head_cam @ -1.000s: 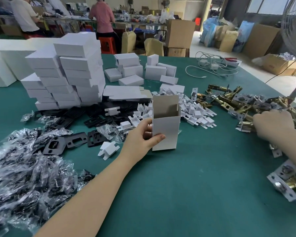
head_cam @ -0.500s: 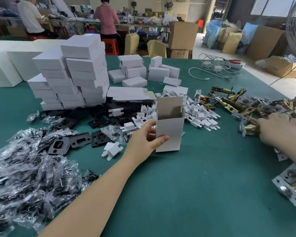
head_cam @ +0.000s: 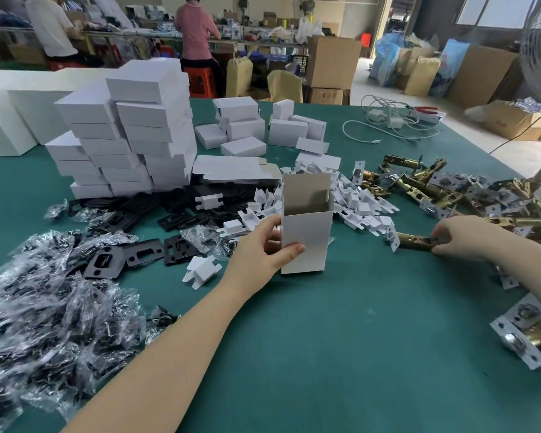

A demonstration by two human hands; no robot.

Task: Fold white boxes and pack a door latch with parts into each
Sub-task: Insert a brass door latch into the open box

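Note:
A white box (head_cam: 306, 235) stands upright on the green table (head_cam: 341, 339), its top flap up and its mouth open. My left hand (head_cam: 260, 248) grips its left side, thumb across the front. To the right, my right hand (head_cam: 463, 235) holds a brass door latch (head_cam: 414, 241) by its back end; the latch lies level just above the table, its white-covered faceplate pointing at the box. A pile of brass latches (head_cam: 469, 192) lies behind that hand.
Stacks of closed white boxes (head_cam: 128, 132) rise at the back left, flat box blanks (head_cam: 235, 167) beside them. White card inserts (head_cam: 356, 201), black plates (head_cam: 144, 254) and bagged parts (head_cam: 44, 323) cover the left and middle. Two more latches (head_cam: 531, 332) lie at the right edge.
My right hand has come out of the latch pile and moved left with one latch in its grip. My left hand stays on the box.

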